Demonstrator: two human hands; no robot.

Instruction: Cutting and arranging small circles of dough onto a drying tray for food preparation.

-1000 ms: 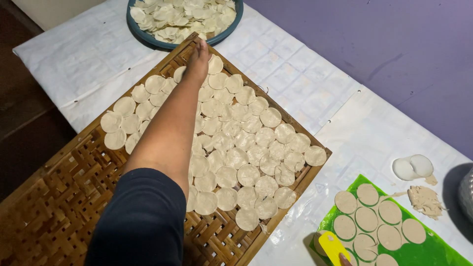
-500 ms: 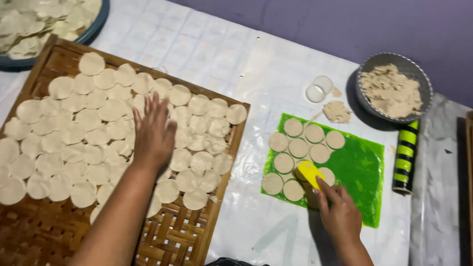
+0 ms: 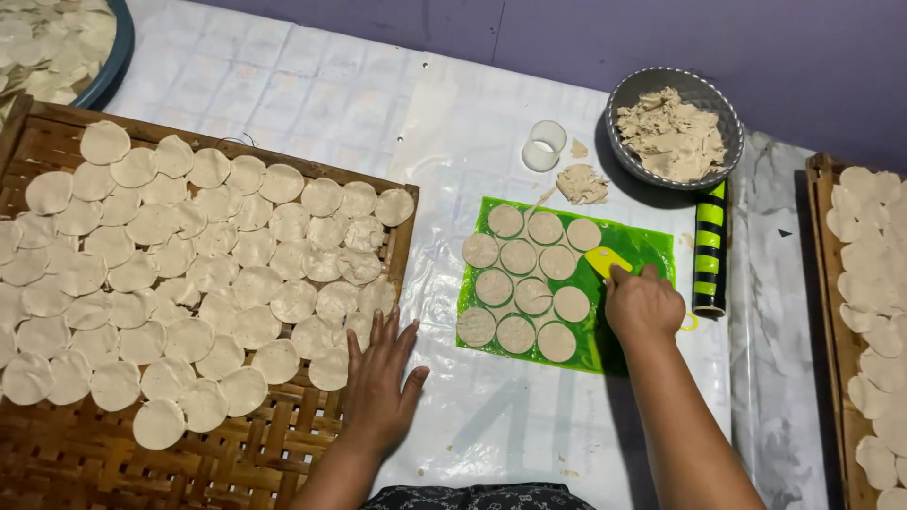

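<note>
Fingers [image 3: 378, 331] of the left hand [image 3: 380, 382] lie flat and spread on the woven tray [image 3: 236, 453], touching dough circles [image 3: 331, 368]. At two o'clock, the right hand [image 3: 644, 304] grips a yellow scraper [image 3: 605, 261] on the green mat [image 3: 633, 244], beside more rounds [image 3: 518, 257].

Pale beige dough rounds [image 3: 203, 274] cover a brown woven bamboo tray [image 3: 236, 463]; more sit on a bright green mat [image 3: 642, 241]. A yellow scraper [image 3: 605, 260] (partly hidden), a black-and-green striped roller [image 3: 710, 250], a grey bowl [image 3: 624, 94] and a white quilted-pattern surface [image 3: 312, 104] meet a purple wall [image 3: 661, 33].
</note>
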